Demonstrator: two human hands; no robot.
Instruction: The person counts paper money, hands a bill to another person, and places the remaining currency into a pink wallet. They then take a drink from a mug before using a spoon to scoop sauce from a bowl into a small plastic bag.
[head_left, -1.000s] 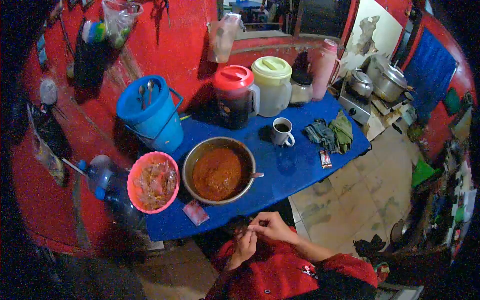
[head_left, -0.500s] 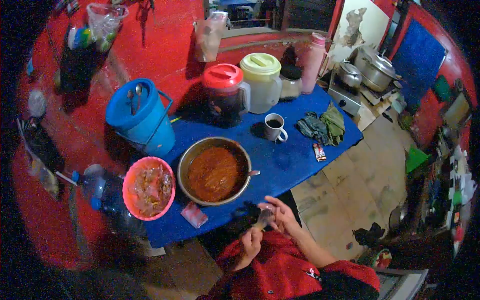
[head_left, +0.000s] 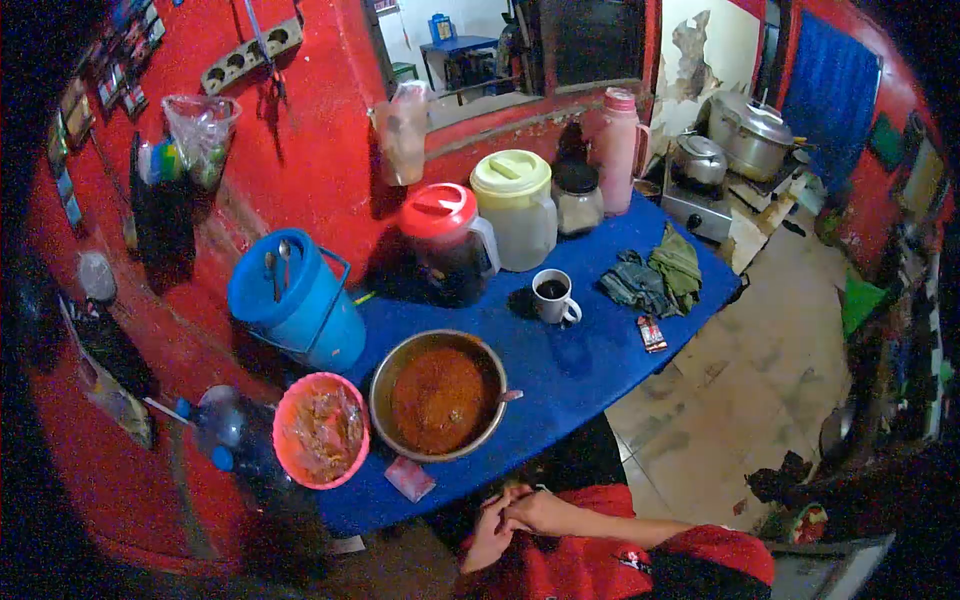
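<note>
At the near edge of the blue-covered table (head_left: 562, 400), low in the view, the left hand (head_left: 486, 540) and right hand (head_left: 543, 512) meet with fingers bent against each other, in front of the red shirt (head_left: 585, 572). Whether either grip is closed on an item cannot be told; the fingers conceal whatever may lie between them, so its axis goes unrecorded.

Nearest item on the table: a small pinkish packet (head_left: 410, 480), lying flat by the near edge, just beside both bowls, with neither hand on it. Its longer axis appears to run obliquely, from upper left to lower right. Assessed as light and pliable, its film possibly slick; a pinch on the lower-right edge, nearest the hands, would suit.

Beyond it, the metal bowl (head_left: 437, 457) stands upright and holds a red-brown mass (head_left: 440, 400). Being round, it has no long axis; a utensil handle (head_left: 511, 396) points out over its right rim. Judged rigid and heavy with its load, it calls for a hold on opposite sides of the rim, kept level. To its left stands the pink bowl (head_left: 281, 430), plastic by appearance, with clear film about its contents.

Farther out, the white mug (head_left: 547, 304) stands upright, dark liquid inside, handle pointing lower right. Its body is judged hard and breakable; the handle is the sound hold.
</note>
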